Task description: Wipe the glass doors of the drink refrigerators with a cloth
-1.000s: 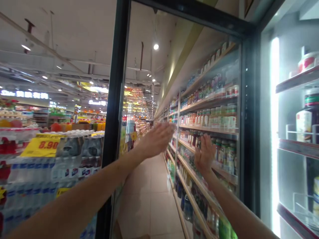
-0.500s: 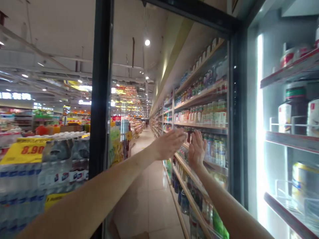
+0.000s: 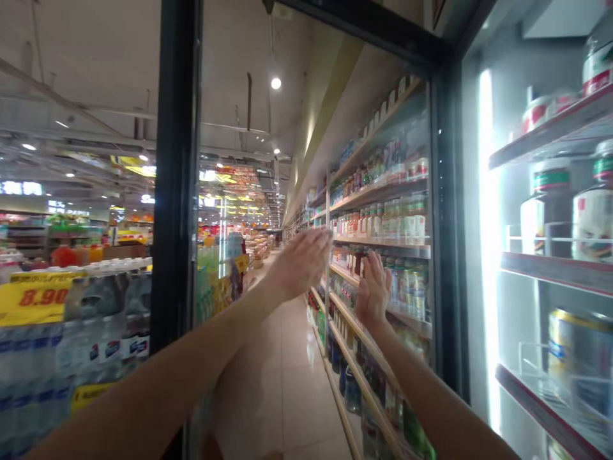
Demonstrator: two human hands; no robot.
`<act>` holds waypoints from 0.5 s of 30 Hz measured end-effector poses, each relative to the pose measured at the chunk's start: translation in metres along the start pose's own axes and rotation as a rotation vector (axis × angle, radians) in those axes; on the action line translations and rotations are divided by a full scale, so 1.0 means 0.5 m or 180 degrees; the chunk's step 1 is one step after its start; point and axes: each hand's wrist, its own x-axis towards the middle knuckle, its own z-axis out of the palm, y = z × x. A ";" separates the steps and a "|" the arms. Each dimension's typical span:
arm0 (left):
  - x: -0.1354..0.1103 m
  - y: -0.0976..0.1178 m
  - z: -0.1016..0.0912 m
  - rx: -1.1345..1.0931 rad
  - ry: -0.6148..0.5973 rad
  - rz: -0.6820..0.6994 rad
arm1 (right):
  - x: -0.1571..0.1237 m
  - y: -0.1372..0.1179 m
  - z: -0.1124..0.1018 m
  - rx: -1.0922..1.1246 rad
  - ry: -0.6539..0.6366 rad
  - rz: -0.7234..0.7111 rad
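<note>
My left hand is raised flat with its fingers together, motion-blurred, near the glass pane of an open refrigerator door. My right hand stands upright with fingers apart, just to the right and lower, close to or on the same pane. I cannot tell whether either palm touches the glass. Neither hand holds anything. The door's black frame runs upright to the left of both hands.
Inside the lit refrigerator, bottles with white labels stand on shelves to the right. Long shelves of bottled goods line the tiled aisle. Wrapped water bottles with a yellow 8.90 price sign stand at left.
The whole view has swung so the door frame sits further left. My left hand has moved left and up, away from my right hand, which has stayed nearly in place.
</note>
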 end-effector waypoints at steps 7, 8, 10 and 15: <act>-0.029 -0.025 -0.014 0.0009 -0.0060 0.0005 | -0.002 -0.001 -0.002 0.0092 -0.0080 -0.0045; -0.032 -0.029 -0.016 0.0052 -0.0004 -0.0270 | -0.003 -0.001 -0.002 0.0086 -0.0078 -0.0038; -0.044 -0.029 -0.019 0.0157 0.0140 -0.0911 | -0.003 0.000 0.001 0.0061 -0.0092 0.0011; -0.120 0.026 -0.019 -0.0026 -0.0138 0.0092 | -0.004 0.005 0.005 0.0010 -0.0077 -0.0002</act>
